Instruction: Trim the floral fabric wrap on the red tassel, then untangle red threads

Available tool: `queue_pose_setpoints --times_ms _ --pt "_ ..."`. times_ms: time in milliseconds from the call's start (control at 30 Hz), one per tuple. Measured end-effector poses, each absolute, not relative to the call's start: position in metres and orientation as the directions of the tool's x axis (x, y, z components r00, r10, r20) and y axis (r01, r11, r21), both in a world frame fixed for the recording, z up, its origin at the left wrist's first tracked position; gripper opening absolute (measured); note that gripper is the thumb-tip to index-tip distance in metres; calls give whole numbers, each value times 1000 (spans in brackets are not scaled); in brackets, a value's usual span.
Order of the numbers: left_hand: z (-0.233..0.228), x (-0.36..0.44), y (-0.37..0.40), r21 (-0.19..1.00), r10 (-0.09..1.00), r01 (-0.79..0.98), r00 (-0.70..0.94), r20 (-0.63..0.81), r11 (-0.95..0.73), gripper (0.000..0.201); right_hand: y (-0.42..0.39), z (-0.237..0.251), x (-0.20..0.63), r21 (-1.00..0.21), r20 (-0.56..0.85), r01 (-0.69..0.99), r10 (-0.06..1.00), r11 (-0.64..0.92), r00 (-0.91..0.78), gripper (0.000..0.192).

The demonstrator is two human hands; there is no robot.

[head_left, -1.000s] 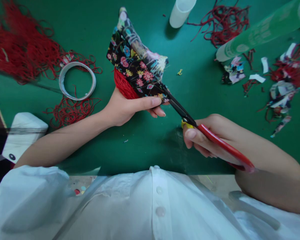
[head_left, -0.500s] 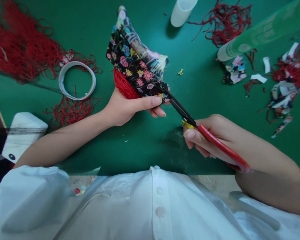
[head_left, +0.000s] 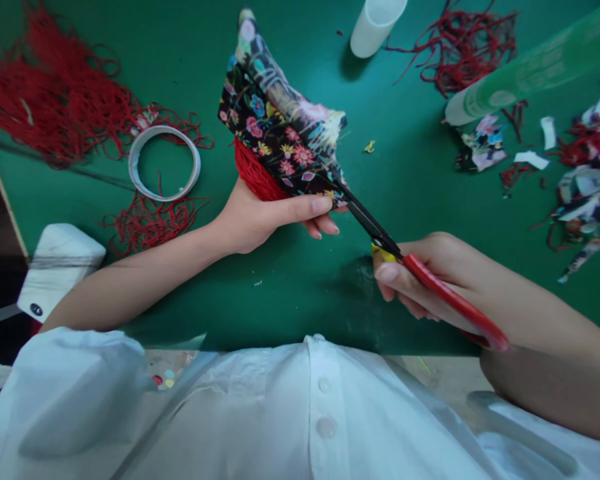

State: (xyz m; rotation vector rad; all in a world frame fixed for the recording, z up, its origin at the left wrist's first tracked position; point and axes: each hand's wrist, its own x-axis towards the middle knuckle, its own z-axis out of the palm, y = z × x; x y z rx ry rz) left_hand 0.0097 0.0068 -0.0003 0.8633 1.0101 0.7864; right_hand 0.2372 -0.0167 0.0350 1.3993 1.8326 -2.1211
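The left hand (head_left: 260, 217) is gripping flowery cloth (head_left: 280, 127); the right hand (head_left: 425, 280) is squeezing scissors (head_left: 380, 237), snipping its edge; next, careful aiming.

The left hand (head_left: 260, 217) reaches forward on a bare forearm, palm turned inward, thumb stretched along the top and fingers (head_left: 325, 227) curled closed beneath in a pinching grip. The right hand (head_left: 420, 277) comes in from the right, knuckles up, fingers wrapped shut, thumb pressed forward along the near side, forearm angled back toward the body.

White button-front shirt, three buttons showing; sleeves seemingly short, forearms and hands bare.
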Motion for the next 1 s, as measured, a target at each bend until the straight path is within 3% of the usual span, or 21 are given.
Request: queue_pose_setpoints --times_ms 200,1000 --pt "0 10 7 879 863 -183 357 -358 441 46 -15 37 236 -786 -610 540 517 -301 -600 60" --pt "-2 7 6 865 870 -257 373 -322 430 40 -17 33 235 -789 -571 582 581 -196 -580 64"
